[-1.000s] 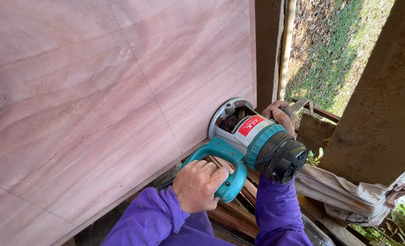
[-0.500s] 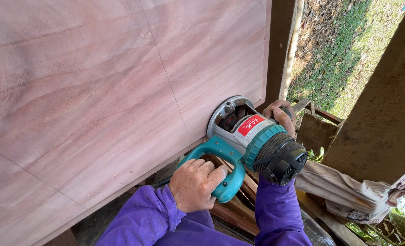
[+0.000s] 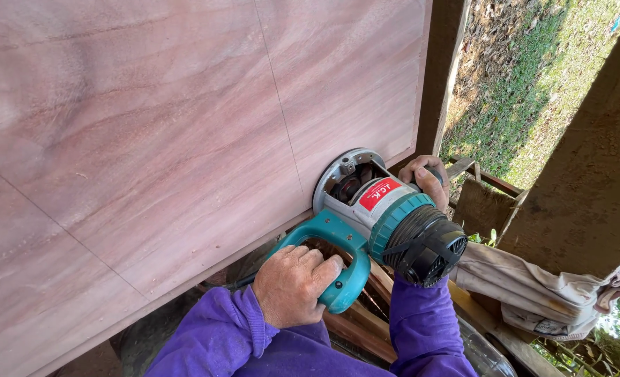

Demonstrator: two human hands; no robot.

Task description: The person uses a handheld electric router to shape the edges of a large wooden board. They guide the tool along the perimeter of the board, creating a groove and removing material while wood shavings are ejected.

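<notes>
A teal and grey hand-held router (image 3: pixel 383 220) with a black motor cap and a red label sits with its round base pressed on a large pinkish wooden panel (image 3: pixel 170 139), near the panel's lower edge. My left hand (image 3: pixel 292 283) grips the teal loop handle. My right hand (image 3: pixel 425 178) wraps the knob on the tool's far side, partly hidden behind the body. Both arms wear purple sleeves. Thin straight lines cross the panel's face.
A dark wooden post (image 3: pixel 446 70) stands just right of the panel, and a thicker one (image 3: pixel 589 181) is at the far right. A beige cloth (image 3: pixel 540 293) drapes over planks (image 3: pixel 355 328) below the tool. Grass and dry leaves (image 3: pixel 533 91) lie beyond.
The view has shifted slightly, so the panel edge and post sit further right in frame. The router and both hands keep the same grip near the panel's lower edge.
</notes>
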